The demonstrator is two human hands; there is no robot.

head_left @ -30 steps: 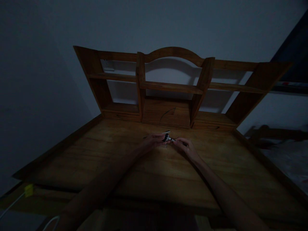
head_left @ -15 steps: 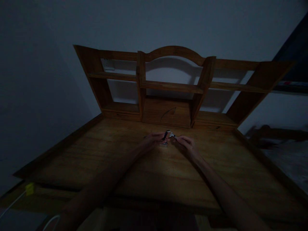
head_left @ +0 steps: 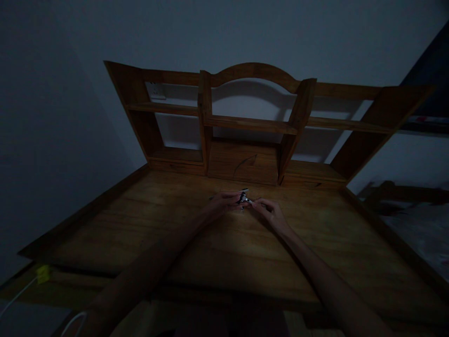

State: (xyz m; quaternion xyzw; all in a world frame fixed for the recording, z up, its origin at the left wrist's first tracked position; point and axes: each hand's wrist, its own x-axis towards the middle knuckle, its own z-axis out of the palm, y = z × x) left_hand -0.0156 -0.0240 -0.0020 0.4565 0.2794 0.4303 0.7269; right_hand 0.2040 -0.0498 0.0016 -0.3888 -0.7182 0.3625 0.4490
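Both of my hands meet over the middle of the wooden desk (head_left: 224, 248). My left hand (head_left: 224, 200) is closed on a small dark, narrow piece (head_left: 244, 190), which sticks up past the fingertips. In the fingers of my right hand (head_left: 269, 208) is a small shiny metal piece (head_left: 245, 199) with a wider end, pointing left. That end touches or overlaps the dark piece; I cannot tell which. A tiny bright bit (head_left: 242, 209) shows just below the left fingers. Dim light hides what kind of things these are.
A wooden hutch (head_left: 247, 124) with shelves and a central panel rises at the desk's back, against the wall. A yellow tag (head_left: 43, 274) with a white cord is at the front left edge. A power outlet (head_left: 155, 91) shows behind the left shelf.
My right hand has brought the shiny metal piece left, against the dark piece in my left hand. Before, a small gap lay between them.
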